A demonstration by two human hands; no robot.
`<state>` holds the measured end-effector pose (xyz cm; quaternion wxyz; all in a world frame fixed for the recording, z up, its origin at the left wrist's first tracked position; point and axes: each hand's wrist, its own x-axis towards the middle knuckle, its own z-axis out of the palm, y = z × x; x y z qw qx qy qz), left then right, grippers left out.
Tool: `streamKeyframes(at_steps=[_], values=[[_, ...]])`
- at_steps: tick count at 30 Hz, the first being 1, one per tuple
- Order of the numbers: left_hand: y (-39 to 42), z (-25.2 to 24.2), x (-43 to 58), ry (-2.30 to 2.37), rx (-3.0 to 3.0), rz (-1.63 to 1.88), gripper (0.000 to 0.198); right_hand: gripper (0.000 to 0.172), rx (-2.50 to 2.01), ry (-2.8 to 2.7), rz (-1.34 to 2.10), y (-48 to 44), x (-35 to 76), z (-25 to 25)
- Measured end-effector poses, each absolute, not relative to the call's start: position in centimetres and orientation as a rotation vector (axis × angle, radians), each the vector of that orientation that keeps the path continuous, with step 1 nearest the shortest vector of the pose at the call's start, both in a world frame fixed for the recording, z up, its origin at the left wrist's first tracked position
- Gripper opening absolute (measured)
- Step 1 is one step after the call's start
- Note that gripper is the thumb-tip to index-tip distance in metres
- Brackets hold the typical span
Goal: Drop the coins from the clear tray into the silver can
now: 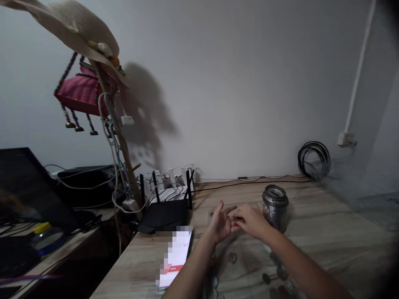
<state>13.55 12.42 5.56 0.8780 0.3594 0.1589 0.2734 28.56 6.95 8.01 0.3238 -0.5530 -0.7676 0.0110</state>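
My left hand is raised over the table with its palm turned up, the thumb and index finger stretched out and the other fingers partly bent. Against its fingers, my right hand is closed in a pinch; what lies between its fingertips is too small to make out. Just right of my right hand stands a dark metallic coin bank with a slot in its lid. Below my hands, a round coin lies on the wood-grain table. More coins are scattered by my right forearm, and a few lie near the left one.
A phone with a lit screen lies left of my left forearm. Behind it are a black router and tangled cables. A wooden stand holds a hat and a pink bag. A coiled black cable leans on the wall.
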Motion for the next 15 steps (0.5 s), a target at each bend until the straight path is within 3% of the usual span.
streamKeyframes(at_steps=[3,6,10,12,15], values=[[12.0,6.0,13.6,0.314,0.851,0.498,0.071,0.020,-1.413,-2.225,-0.041,7.2,28.9,8.0],[11.6,5.8,14.0,0.420,1.137,0.504,0.069,0.024,-1.465,-2.028,-0.269,7.1,31.1,9.3],[11.4,4.7,14.4,1.019,1.944,0.518,0.041,0.026,-1.713,-1.504,-0.555,6.7,36.2,11.5],[11.2,4.3,14.2,1.211,2.286,0.391,0.027,0.025,-1.916,-1.366,-0.525,6.6,38.6,11.9],[10.8,4.5,13.6,1.193,2.475,0.152,0.026,0.025,-2.069,-1.332,-0.396,6.8,40.5,11.8]])
